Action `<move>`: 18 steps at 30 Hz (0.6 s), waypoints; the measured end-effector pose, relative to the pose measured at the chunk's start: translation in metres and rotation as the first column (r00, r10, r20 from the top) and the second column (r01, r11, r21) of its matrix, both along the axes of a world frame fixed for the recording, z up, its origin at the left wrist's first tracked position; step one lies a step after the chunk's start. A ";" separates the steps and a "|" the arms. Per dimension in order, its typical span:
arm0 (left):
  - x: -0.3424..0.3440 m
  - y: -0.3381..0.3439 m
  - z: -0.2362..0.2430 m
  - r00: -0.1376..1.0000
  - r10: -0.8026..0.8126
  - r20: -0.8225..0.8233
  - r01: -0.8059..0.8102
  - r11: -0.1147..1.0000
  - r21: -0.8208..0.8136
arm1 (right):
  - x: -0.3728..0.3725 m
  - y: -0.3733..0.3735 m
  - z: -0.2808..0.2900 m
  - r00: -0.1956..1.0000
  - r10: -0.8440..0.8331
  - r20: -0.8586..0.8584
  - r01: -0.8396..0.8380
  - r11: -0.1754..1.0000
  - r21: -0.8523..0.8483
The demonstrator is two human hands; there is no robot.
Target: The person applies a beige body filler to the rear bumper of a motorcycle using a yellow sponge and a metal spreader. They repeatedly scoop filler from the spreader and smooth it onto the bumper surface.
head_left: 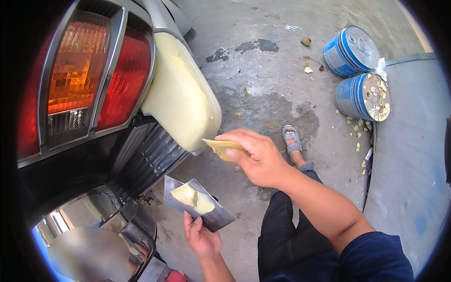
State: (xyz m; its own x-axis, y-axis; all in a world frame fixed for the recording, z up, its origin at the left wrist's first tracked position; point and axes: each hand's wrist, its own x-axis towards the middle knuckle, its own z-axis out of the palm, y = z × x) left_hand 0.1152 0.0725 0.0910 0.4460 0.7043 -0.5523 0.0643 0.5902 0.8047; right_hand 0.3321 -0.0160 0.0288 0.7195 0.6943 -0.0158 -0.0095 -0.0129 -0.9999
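At the lower right of the frame, a dark blue sleeve (376,258) leads to the bare right arm, with dark trousers (277,235) beside it at the bottom. The right hand (260,157), at the centre, has thumb and fingers clamped on a thin yellow spreader (221,149) smeared with filler. The spreader's tip points left, toward the lower end of a rounded body panel (183,89); whether it touches cannot be told.

The left hand (204,235), lower down and left of centre, grips the lower edge of a grey metal plate (217,220), its fingers closed on it. A soft-looking heap of pale yellow filler (192,197) sits on the tilted plate.

The panel, upper left of centre, is coated in cream-yellow. Left of it stands a red and amber tail lamp (77,66), and at the lower left is a shiny chrome part (70,214).

Farther down, on the stained grey floor (282,70), stands a foot in a grey sandal (291,138). Toward the upper right are two blue buckets, one (336,56) above the other (350,98) in the frame; yellow flakes (359,136) lie on the lower one's lid and beside it. A pale grey sheet (404,164) fills the right side.
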 end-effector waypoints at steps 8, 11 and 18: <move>0.052 0.003 0.017 0.995 0.091 -0.031 -0.092 0.995 -0.026 | -0.026 -0.030 0.028 0.831 0.059 -0.554 0.064 0.978 0.201; 0.061 0.000 0.019 0.988 0.143 -0.057 -0.143 0.990 -0.005 | -0.025 -0.032 0.030 0.915 0.071 -0.398 0.013 0.979 0.204; 0.070 -0.009 0.019 0.986 0.160 -0.038 -0.162 0.986 -0.038 | -0.012 -0.037 0.029 0.973 0.061 -0.224 -0.012 0.977 0.213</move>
